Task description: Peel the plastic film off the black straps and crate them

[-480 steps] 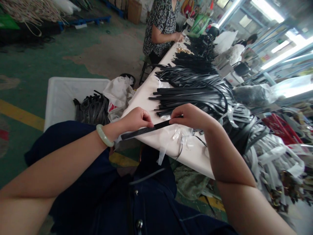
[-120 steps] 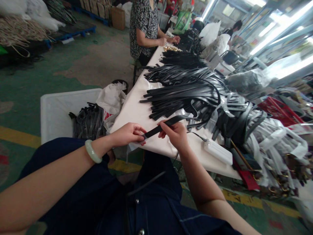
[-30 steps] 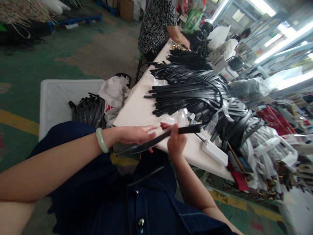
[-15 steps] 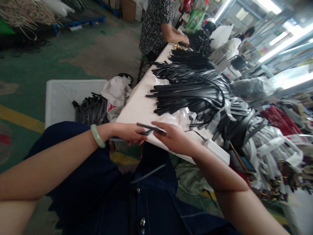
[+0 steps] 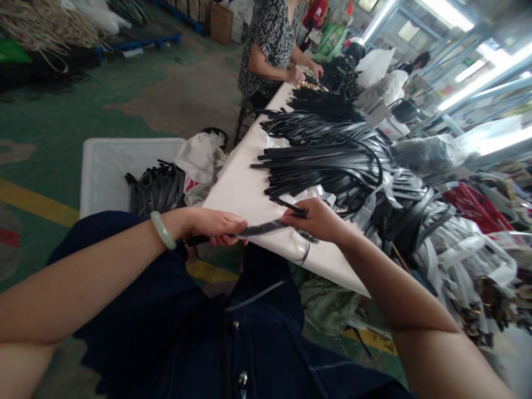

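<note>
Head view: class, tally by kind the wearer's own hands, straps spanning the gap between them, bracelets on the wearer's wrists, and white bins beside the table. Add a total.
Left hand and right hand: 2
Black strap between them: 1
Bracelet: 1
White bin: 1
Total: 5

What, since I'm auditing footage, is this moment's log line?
left hand: grips strap; right hand: grips strap; straps: on table; bin: beside table

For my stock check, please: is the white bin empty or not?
Not empty: dark straps lie inside the white bin. How full it is, I cannot tell; dark blue clothing hides its near part.
</note>
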Available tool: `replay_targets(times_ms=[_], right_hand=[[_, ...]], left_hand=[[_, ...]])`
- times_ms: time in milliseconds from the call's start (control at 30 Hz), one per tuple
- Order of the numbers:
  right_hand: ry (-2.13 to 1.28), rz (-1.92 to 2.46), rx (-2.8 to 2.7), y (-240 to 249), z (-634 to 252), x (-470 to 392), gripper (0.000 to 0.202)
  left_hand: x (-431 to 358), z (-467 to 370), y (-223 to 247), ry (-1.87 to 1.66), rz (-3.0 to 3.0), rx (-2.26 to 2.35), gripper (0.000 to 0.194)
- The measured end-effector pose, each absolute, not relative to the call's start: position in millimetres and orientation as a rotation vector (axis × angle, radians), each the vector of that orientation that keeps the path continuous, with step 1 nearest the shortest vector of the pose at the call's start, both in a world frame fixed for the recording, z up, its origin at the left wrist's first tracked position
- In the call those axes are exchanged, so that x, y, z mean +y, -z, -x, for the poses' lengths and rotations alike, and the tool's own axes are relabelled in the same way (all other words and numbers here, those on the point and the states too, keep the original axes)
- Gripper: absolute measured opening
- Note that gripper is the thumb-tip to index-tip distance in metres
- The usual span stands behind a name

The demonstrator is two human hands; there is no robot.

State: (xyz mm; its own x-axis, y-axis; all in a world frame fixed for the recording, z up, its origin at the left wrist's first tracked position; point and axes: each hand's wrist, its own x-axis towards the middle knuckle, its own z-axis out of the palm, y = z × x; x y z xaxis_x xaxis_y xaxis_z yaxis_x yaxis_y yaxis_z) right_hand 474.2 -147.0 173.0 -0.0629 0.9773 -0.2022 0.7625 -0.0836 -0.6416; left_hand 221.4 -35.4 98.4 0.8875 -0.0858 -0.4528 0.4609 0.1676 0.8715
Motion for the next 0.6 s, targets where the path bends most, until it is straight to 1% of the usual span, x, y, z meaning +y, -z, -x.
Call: replay_targets(times_ms=[100, 233, 433, 600], right_hand=[[-0.801, 1.860, -1.881, -169, -466, -146, 0.032], [-0.676, 1.859, -1.935, -171, -456, -145, 0.030], [-0.743, 1.822, -2.041, -162, -436, -148, 0.034], [-0.835, 1.811, -2.077, -147, -430, -144, 0.033]], left_hand=[[-40, -229, -99, 0.359, -1.399, 0.264, 0.067], [-44, -239, -102, 0.283, -1.471, 0.305, 0.064], [-50, -248, -103, 0.253, -1.498, 0.408, 0.068], [-49, -242, -104, 0.344, -1.473, 0.348, 0.060]])
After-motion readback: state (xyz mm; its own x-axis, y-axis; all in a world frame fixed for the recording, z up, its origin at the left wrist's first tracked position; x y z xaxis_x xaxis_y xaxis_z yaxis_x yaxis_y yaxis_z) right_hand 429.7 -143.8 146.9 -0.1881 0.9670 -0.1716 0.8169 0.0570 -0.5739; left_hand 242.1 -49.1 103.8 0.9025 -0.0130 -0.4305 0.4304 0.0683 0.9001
